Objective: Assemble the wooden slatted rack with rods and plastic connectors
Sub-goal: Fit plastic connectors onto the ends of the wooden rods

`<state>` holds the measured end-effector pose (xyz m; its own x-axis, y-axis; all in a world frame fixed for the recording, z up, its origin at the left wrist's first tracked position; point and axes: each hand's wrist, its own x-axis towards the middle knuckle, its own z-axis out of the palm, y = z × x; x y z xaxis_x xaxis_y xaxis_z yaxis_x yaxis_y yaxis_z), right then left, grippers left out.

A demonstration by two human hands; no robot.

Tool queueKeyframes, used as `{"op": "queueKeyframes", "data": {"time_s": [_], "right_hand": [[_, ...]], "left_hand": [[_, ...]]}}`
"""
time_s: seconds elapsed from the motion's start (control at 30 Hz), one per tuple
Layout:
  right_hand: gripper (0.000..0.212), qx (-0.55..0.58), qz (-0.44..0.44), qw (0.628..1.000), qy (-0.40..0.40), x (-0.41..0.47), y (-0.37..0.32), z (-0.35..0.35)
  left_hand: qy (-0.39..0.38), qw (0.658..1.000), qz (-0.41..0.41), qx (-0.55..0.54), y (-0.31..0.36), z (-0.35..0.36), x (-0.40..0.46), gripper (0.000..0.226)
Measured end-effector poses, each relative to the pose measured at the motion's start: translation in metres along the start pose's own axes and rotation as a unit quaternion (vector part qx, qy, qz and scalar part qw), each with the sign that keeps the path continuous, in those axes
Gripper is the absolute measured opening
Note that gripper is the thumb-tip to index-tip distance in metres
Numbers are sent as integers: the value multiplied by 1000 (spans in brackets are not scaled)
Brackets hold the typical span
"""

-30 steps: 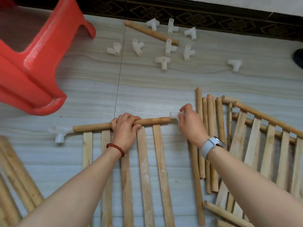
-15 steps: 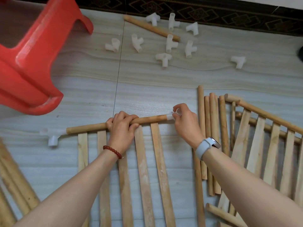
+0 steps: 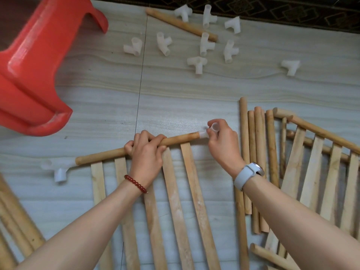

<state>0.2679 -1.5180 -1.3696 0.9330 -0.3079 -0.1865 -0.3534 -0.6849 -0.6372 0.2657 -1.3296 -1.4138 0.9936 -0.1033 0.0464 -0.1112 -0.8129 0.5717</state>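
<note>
Since a second ago the right hand [image 3: 222,141], pinching the connector [image 3: 209,131], has seated it on the rod [image 3: 175,140] gripped by the left hand [image 3: 146,152]; both ends now capped.

soft even daylight, faint shadows, wide-angle edge distortion.

A red plastic stool [image 3: 33,71] is seen at the far left, tipped on its side on the floor [image 3: 175,90], with its open underside and one leg turned toward the middle of the scene. The floor is covered in pale tiles with a grey wood-grain pattern, and a thin dark joint line is seen running from far to near. Along the far edge, a dark patterned border strip [image 3: 272,10] is laid.
</note>
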Motion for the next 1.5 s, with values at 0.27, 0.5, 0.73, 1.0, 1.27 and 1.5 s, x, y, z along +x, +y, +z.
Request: {"op": "queueKeyframes", "data": {"time_s": [0.27,0.5,0.73,1.0,1.27,1.5], "right_hand": [[27,8,-25,1000,1,-11,8,4],[28,353,195,914,-46,2,17,-12],[43,452,271,837,-150,14,-4,-49],[33,373,210,881,-202,16,-66,-97],[30,347,185,889,-235,-4,-120,-175],[41,380,38,910,-162,-21,-189,-229]], "left_hand": [[-18,999,6,25,-2,1,-3,24],[-52,996,42,66,-2,-5,-9,24],[-27,988,129,83,31,-25,7,18],[-202,967,106,114,66,-79,50,33],[-62,967,166,182,124,-164,64,49],[-2,976,202,84,165,-236,75,49]]}}
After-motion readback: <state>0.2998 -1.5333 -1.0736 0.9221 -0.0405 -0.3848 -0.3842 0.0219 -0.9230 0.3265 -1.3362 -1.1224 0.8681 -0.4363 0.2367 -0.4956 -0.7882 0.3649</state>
